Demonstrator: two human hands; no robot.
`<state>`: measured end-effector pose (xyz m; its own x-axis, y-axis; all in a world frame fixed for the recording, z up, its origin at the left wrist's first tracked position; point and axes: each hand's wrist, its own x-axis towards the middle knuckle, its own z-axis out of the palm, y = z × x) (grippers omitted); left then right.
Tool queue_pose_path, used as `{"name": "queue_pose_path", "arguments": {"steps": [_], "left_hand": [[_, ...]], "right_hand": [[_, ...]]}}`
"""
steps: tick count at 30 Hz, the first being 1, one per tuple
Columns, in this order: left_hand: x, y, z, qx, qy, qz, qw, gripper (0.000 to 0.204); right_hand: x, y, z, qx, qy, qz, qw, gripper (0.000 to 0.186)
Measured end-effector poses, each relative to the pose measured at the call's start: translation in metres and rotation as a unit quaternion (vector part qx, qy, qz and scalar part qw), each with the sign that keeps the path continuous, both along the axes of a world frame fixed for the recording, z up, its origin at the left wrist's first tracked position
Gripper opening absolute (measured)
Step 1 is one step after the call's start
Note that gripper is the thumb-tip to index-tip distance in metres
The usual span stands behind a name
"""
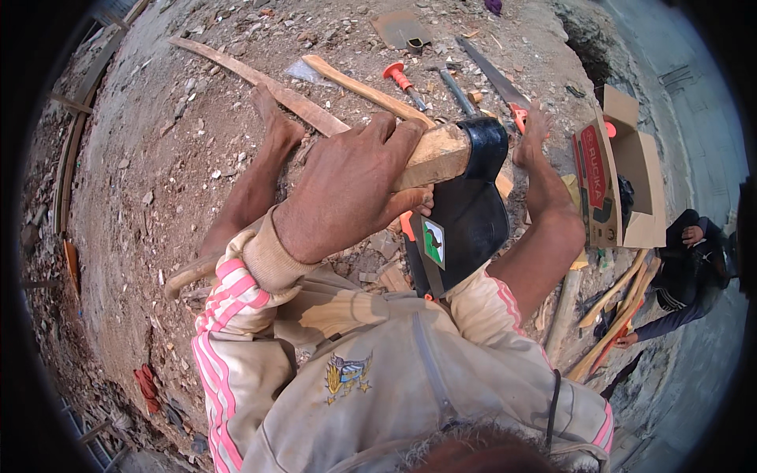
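My left hand (347, 185) is closed around a pale wooden axe handle (434, 154), right behind the head. The black axe head (473, 213) hangs blade-down over my lap and carries a small sticker (434, 241). A fingertip shows under the handle beside an orange strip (406, 225); I cannot tell which hand it belongs to. My right hand is otherwise hidden. I am seated on bare dirt with both bare legs stretched forward, the left foot (272, 110) and right foot (535, 128) flanking the axe. A curved wooden end (188, 276) sticks out by my left elbow.
On the dirt ahead lie a long plank (260, 79), a loose wooden handle (355, 83), an orange-handled chisel (400, 77), a hammer (456, 88), a hand saw (493, 72) and a flat metal blade (400, 30). An open cardboard box (631, 177) stands at right, where another person (694, 264) crouches by several wooden handles (619, 311).
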<state>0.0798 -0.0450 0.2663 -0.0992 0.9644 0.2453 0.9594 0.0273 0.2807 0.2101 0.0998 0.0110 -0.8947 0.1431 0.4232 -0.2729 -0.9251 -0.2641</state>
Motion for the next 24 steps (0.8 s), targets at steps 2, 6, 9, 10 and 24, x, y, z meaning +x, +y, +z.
{"name": "queue_pose_path", "arguments": {"steps": [2,6,9,10,24], "left_hand": [[-0.011,0.0,-0.014,-0.009,-0.07,-0.045,0.997,0.07],[-0.022,0.011,0.0,-0.185,-0.22,-0.078,0.954,0.073],[-0.02,0.017,-0.012,-0.087,-0.212,-0.136,0.964,0.075],[-0.017,0.023,-0.015,-0.071,-0.204,-0.131,0.968,0.068],[0.033,0.062,-0.001,0.248,0.184,-0.123,0.943,0.025]], "right_hand": [[0.0,-0.006,0.005,-0.005,0.0,0.001,1.0,0.038],[-0.002,-0.014,0.009,-0.014,-0.006,-0.006,1.0,0.037],[-0.002,-0.016,0.01,-0.02,-0.017,-0.011,1.0,0.036],[-0.003,-0.018,0.01,-0.025,-0.022,-0.014,0.999,0.036],[-0.016,-0.031,0.008,-0.026,-0.066,-0.003,0.997,0.039]]}}
